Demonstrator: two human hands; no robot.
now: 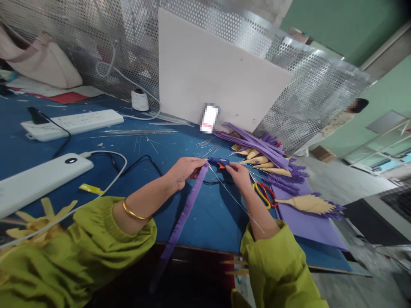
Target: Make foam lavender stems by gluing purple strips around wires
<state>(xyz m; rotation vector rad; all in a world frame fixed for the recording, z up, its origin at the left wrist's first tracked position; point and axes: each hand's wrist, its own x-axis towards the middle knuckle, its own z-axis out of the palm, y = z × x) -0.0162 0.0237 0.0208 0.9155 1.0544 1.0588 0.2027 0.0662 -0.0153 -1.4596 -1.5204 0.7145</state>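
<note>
My left hand (183,171) pinches the top end of a long purple strip (188,204), which hangs down past the table's front edge. A thin wire (236,201) runs from that pinched end toward my right forearm. In my right hand (240,177) is a small blue glue gun (218,161) with an orange trigger. The gun's nozzle points left and meets, or nearly meets, the strip's top end; I cannot tell which. Scissors (265,195) with red and yellow handles lie just right of my right hand.
Purple strips (257,143), wrapped purple flower stems (305,203) and purple sheets (297,226) cover the table's right side. Loose wires (141,131) lie toward the back. Power strips (73,124) with cords occupy the left. A phone (209,118) leans on a white board (205,64). Another person stands far right.
</note>
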